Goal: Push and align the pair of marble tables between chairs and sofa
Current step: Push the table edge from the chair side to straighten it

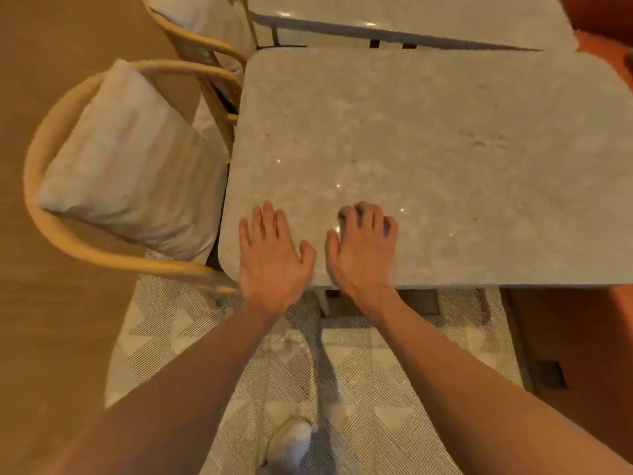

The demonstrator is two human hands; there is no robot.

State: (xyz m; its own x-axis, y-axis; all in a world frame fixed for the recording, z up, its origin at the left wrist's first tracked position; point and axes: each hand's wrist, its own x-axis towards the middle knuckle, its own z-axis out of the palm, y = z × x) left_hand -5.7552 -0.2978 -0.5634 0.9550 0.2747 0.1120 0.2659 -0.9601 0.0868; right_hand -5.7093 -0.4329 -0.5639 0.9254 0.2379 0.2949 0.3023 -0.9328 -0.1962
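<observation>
Marble near table (428,159) bears both palms: left hand (270,255) flat, right hand (364,248) with fingers curled.

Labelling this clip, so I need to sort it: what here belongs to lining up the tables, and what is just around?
Job: near table; far table; left hand and right hand, flat on the near table; two chairs; orange sofa.

Around: patterned rug; shoe.
</observation>
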